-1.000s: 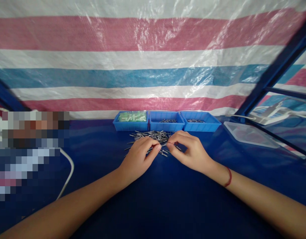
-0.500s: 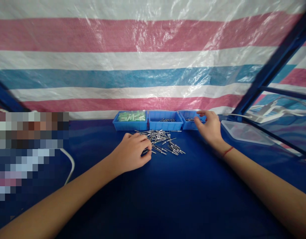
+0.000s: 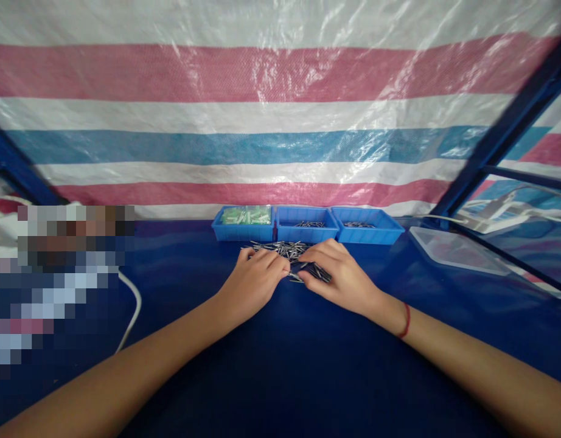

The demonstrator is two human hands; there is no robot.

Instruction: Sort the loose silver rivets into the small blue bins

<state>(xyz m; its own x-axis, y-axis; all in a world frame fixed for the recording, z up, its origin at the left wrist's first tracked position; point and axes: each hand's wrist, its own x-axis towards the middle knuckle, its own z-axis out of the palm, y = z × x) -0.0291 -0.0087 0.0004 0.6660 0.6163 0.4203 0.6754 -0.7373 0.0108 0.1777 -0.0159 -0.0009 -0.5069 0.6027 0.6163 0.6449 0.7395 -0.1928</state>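
Observation:
A loose pile of silver blind rivets lies on the blue table, partly covered by both hands. My left hand is at the pile's left side, fingers curled and tips pinched together; a rivet seems to stick out from the pinch. Over the right part of the pile, my right hand has thumb and fingers apart, with rivets showing between them. The two hands' fingertips are close together. Behind the pile stand a left blue bin with green-and-clear bagged contents, a middle blue bin and a right blue bin, both holding metal pieces.
A clear plastic lid lies on the table at right, near a white power strip and the blue frame post. A white cable curves at left. Striped sheeting hangs behind.
My right hand has moved from the right bin left and down to the pile. My left hand has shifted slightly right, its fingertips now closed together. The view has shifted slightly.

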